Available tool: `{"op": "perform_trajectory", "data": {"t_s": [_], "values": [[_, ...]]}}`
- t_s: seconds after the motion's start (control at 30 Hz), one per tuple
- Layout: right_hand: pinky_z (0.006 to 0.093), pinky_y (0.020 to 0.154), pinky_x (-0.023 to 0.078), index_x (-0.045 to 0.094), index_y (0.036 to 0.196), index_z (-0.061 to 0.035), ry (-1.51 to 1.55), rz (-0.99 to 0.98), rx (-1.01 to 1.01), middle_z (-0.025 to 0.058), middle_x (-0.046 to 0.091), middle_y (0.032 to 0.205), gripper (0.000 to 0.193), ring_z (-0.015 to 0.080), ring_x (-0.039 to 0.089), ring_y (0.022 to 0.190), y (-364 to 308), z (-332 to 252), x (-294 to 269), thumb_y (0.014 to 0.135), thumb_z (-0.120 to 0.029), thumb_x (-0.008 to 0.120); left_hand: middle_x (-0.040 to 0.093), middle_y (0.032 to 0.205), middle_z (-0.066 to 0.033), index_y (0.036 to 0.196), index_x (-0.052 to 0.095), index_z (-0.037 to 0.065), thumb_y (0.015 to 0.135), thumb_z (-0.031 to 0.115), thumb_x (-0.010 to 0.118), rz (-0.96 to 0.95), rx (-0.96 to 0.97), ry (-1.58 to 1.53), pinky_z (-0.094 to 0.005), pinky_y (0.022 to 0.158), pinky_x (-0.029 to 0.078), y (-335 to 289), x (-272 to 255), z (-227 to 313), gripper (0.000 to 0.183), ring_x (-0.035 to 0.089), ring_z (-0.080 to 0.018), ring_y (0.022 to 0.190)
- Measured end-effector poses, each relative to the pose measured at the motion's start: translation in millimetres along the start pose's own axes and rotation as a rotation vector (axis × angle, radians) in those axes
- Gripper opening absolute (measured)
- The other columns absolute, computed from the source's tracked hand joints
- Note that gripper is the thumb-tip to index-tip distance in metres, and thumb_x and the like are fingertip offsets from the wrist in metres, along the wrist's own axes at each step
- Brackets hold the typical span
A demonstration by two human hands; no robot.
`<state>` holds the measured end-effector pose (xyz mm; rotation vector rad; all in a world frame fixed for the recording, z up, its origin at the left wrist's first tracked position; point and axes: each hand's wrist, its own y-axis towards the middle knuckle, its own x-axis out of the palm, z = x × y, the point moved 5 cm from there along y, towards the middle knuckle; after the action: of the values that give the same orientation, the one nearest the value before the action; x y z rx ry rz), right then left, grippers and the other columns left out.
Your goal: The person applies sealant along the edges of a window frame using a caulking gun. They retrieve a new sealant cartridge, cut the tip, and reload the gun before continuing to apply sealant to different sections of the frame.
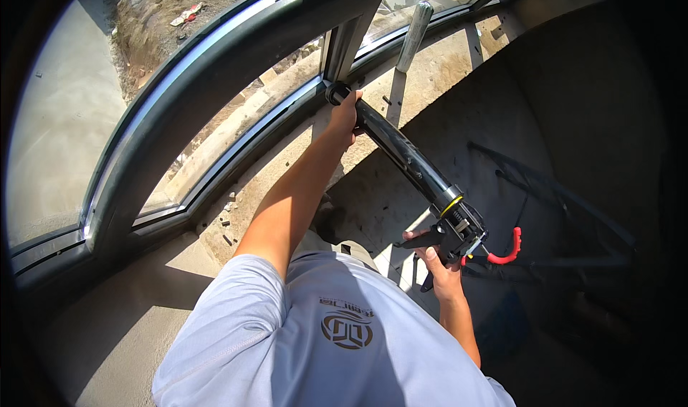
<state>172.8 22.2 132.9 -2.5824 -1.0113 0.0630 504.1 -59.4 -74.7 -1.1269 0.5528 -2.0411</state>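
Note:
A long black caulking gun [405, 152] slants across the view, from the window sill down to the right. My left hand [345, 119] is closed round the front end of its barrel, close beside the window frame. At the rear, my right hand [441, 267] grips the handle and trigger. A yellow ring and a metal collar show where the barrel meets the handle, and a red curved hook [514, 248] sticks out behind. The barrel hides part of the sill and floor. Some fingers of both hands are out of sight.
A dark window frame [215, 52] curves along the left and top. On the dusty concrete sill [438, 66] stands a silvery sausage-shaped pack [414, 40], with small dark bits scattered about. A metal ladder-like frame [559, 195] lies in shadow at the right.

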Motion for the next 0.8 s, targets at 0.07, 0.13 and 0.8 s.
{"op": "perform_trajectory", "data": {"t_s": [0.07, 0.13, 0.8], "values": [[0.0523, 0.108, 0.05, 0.053, 0.134, 0.0017, 0.044, 0.048, 0.033, 0.0199, 0.067, 0.125, 0.051, 0.0364, 0.064, 0.124, -4, -3, 8, 0.098, -0.03, 0.07, 0.064, 0.087, -0.0087, 0.101, 0.06, 0.003, 0.087, 0.042, 0.074, 0.02, 0.003, 0.01, -0.0438, 0.065, 0.061, 3, -1, 1, 0.044, 0.069, -0.0236, 0.069], [0.0526, 0.108, 0.051, 0.053, 0.136, 0.002, 0.03, 0.063, 0.063, 0.0201, 0.067, 0.125, 0.052, 0.0369, 0.063, 0.124, -5, -8, 10, 0.098, -0.029, 0.07, 0.064, 0.087, -0.0092, 0.102, 0.059, 0.001, 0.087, 0.04, 0.073, 0.038, 0.0, 0.038, -0.0455, 0.066, 0.061, 3, -1, 4, 0.044, 0.069, -0.0234, 0.07], [0.0487, 0.101, 0.051, 0.061, 0.113, 0.0037, -0.028, 0.069, 0.192, 0.017, 0.067, 0.103, 0.055, 0.0305, 0.066, 0.107, 1, -36, 51, 0.098, -0.049, 0.065, 0.063, 0.083, -0.0046, 0.1, 0.059, 0.007, 0.087, 0.034, 0.073, 0.099, -0.114, 0.091, -0.0434, 0.063, 0.061, -13, 3, 26, 0.033, 0.067, -0.0202, 0.068]]}}
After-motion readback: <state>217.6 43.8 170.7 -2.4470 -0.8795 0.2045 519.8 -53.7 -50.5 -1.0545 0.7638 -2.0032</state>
